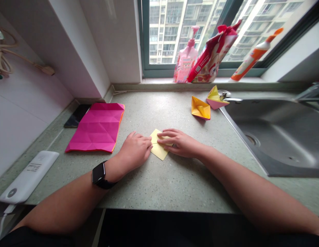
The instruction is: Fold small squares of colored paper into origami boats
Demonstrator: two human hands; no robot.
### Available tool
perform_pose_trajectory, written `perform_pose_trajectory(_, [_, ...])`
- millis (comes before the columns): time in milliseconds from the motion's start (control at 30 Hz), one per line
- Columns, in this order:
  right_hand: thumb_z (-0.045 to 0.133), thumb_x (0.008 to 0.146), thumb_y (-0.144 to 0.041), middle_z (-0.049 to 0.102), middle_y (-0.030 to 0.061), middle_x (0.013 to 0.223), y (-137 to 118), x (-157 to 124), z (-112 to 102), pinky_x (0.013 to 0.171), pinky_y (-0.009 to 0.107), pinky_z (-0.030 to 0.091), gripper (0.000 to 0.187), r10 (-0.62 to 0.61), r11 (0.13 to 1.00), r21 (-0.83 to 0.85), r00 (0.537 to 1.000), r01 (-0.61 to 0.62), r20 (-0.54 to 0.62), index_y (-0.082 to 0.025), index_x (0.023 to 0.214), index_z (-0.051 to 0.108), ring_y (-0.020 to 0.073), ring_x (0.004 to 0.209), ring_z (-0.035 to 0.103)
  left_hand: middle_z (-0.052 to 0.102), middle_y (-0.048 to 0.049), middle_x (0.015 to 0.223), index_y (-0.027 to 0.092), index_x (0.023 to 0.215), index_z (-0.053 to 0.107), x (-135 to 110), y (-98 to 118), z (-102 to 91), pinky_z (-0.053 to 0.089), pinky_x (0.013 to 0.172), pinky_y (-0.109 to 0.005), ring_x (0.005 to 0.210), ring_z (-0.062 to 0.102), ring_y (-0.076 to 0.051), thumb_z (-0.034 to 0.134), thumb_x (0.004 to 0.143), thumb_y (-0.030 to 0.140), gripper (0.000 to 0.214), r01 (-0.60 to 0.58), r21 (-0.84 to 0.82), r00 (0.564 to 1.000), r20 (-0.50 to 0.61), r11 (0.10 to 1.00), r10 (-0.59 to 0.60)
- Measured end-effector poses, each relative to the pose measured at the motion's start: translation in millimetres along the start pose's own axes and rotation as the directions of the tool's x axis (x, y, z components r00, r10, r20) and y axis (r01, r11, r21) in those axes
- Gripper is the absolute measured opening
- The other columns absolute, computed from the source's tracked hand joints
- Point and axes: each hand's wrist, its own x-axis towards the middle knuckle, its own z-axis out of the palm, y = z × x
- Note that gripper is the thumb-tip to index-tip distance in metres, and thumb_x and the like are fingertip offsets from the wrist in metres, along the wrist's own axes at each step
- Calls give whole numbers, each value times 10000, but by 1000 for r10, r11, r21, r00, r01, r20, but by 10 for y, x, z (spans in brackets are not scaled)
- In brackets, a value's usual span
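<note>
Just below the middle of the frame, a small folded yellow paper (159, 151) lies flat on the speckled counter (162, 185), between both hands. The right hand (178, 143) is spread, its fingers laid flat and pressing the paper's upper edge. The left hand (136, 151) is curled at the left corner, but its fingertips are hidden, so I cannot tell whether it pinches the paper. The paper looks very light, thin and limp, easily creased or torn, and likely to slide on the smooth counter. It is best held under flat fingers or pinched at a free corner.
</note>
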Motion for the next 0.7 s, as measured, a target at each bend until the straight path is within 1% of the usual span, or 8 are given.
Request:
perform_pose_trajectory(200, [698, 1058, -306, 723, 42, 1497, 6, 1, 3, 1218, 539, 504, 318, -10, 1000, -15, 1000, 10, -1, -362, 1358, 787, 263, 1408, 626, 821, -80, 1267, 219, 1033, 855, -39, -70, -111, 533, 974, -491, 1052, 741, -297, 555, 1054, 256, 303, 33, 36, 998, 50, 999, -35])
perform_pose_trajectory(300, [701, 1056, -301, 724, 33, 1496, 10, 1, 3, 1212, 537, 512, 320, -10, 1000, -17, 1000, 10, -1, -373, 1356, 785, 261, 1403, 628, 826, -83, 1231, 230, 954, 862, -73, -132, -130, 554, 949, -486, 1019, 737, -292, 566, 1030, 267, 308, 29, 28, 999, 27, 999, -30])
perform_pose_trajectory(400, [695, 1059, -293, 726, 34, 1493, 7, 2, -2, 1210, 538, 513, 321, -13, 1000, -9, 1000, 13, -4, -374, 1356, 785, 260, 1401, 632, 840, -75, 1065, 249, 890, 855, -110, -206, -135, 564, 962, -452, 981, 734, -268, 572, 1037, 332, 329, 18, -12, 1000, -23, 1000, -18])
perform_pose_trajectory(467, [692, 1061, -291, 728, 36, 1490, 2, 4, -6, 1206, 538, 517, 321, -12, 1000, -6, 1000, 12, -6, -375, 1357, 785, 260, 1400, 636, 831, -71, 968, 251, 864, 848, -123, -242, -145, 571, 952, -430, 946, 734, -259, 585, 1039, 362, 335, 28, -22, 999, -21, 999, -28])
perform_pose_trajectory(500, [692, 1061, -288, 728, 39, 1490, 0, 5, -8, 1203, 539, 519, 322, -11, 1000, -4, 1000, 11, -8, -375, 1357, 786, 262, 1397, 639, 829, -71, 955, 248, 850, 842, -124, -249, -153, 575, 943, -427, 936, 735, -259, 590, 1039, 361, 335, 36, -18, 999, -19, 999, -37])
perform_pose_trajectory(533, [694, 1059, -284, 728, 42, 1490, -2, 5, -8, 1201, 543, 519, 323, -11, 1000, -2, 1000, 11, -10, -376, 1354, 787, 264, 1394, 642, 830, -73, 963, 242, 837, 836, -120, -250, -162, 578, 938, -430, 934, 735, -260, 590, 1041, 352, 338, 47, -11, 998, -30, 999, -47])
perform_pose_trajectory(600, [696, 1057, -277, 729, 45, 1490, -5, 6, -7, 1203, 550, 516, 324, -14, 1000, 2, 1000, 14, -12, -379, 1350, 790, 267, 1386, 647, 833, -82, 1026, 226, 844, 827, -100, -229, -176, 582, 949, -450, 964, 737, -269, 571, 1055, 324, 346, 70, 6, 993, -99, 998, -69])
perform_pose_trajectory(700, [702, 1053, -282, 729, 44, 1490, -6, 5, 0, 1211, 562, 507, 328, -17, 1000, -2, 1000, 17, -17, -383, 1354, 788, 273, 1389, 646, 816, -112, 1199, 194, 1000, 826, -54, -173, -154, 582, 1013, -480, 1102, 733, -289, 526, 1091, 305, 333, 50, -15, 973, -223, 999, -52])
